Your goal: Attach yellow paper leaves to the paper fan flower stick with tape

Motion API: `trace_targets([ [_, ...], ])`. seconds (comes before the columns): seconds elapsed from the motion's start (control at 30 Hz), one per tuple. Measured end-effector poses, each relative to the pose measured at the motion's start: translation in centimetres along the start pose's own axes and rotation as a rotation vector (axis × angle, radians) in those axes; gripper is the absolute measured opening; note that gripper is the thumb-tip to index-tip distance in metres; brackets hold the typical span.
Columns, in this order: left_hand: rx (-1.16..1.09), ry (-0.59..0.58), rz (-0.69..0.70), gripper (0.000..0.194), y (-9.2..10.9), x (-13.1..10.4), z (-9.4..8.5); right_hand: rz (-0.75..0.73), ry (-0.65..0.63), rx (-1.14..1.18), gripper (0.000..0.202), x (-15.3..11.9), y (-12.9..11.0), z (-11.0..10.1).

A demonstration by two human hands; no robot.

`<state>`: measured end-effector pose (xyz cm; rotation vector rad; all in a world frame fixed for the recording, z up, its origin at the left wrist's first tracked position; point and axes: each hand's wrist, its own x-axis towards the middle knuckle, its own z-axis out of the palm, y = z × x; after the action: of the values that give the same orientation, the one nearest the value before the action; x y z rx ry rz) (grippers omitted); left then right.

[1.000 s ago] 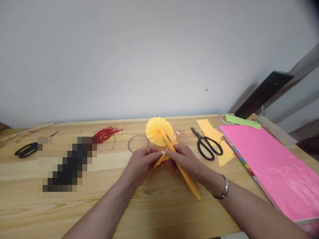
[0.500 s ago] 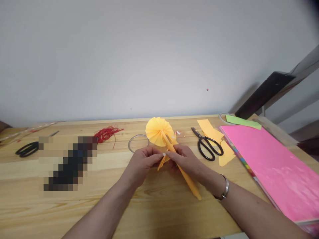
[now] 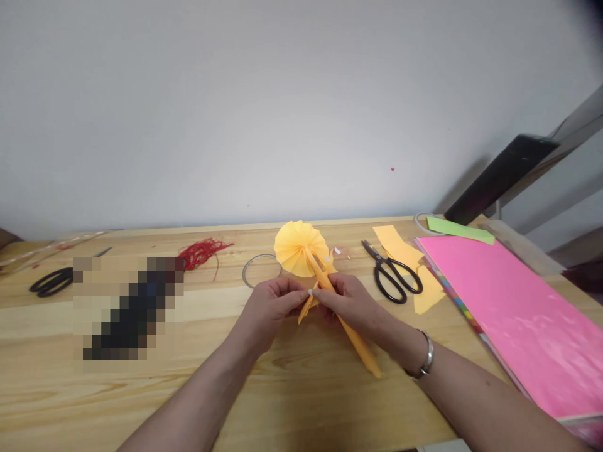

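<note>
A round pleated paper fan [image 3: 298, 246] in yellow-orange stands out past my hands, joined to a long rolled paper stick [image 3: 360, 351] that slants down to the right. My right hand [image 3: 351, 301] is closed around the stick, its thumb reaching left. Thumb and fingers of my left hand [image 3: 277, 301] pinch close to that thumb, at a small folded strip of orange paper [image 3: 307, 309]. A tiny white bit [image 3: 310, 292] shows between the two thumb tips; what it is I cannot make out. The fingers under the paper are mostly hidden.
Black-handled scissors [image 3: 391, 276] lie on orange paper scraps [image 3: 428, 292] to the right, beside a pack of pink paper [image 3: 513, 314] and a green strip [image 3: 461, 230]. Leftward are a tape-like ring [image 3: 249, 271], red string [image 3: 202, 253], a blurred-out dark object and other scissors [image 3: 51, 282].
Hardly anything differs. Both hands keep the same grip, and the fan's round head has shifted very slightly left.
</note>
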<state>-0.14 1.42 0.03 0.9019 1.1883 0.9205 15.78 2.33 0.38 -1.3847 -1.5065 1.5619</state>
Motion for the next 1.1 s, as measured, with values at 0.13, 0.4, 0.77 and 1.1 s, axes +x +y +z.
trace_targets([
  [0.13, -0.008, -0.008, 0.009, 0.015, -0.07, -0.01, -0.04, -0.003, 0.012, -0.002, 0.017, 0.0, -0.02, 0.02],
  [0.4, 0.01, 0.021, 0.025, 0.016, -0.21, -0.18, 0.21, -0.008, 0.024, -0.001, 0.015, 0.16, 0.41, 0.05],
  [0.77, 0.182, 0.071, 0.071, 0.018, 0.34, -0.4, 0.51, -0.009, 0.062, 0.028, 0.017, 0.17, 0.55, 0.27],
  [1.1, 0.119, 0.082, 0.056, 0.017, 0.2, -0.16, 0.02, 0.001, 0.092, 0.051, 0.02, 0.48, 0.08, -0.59],
])
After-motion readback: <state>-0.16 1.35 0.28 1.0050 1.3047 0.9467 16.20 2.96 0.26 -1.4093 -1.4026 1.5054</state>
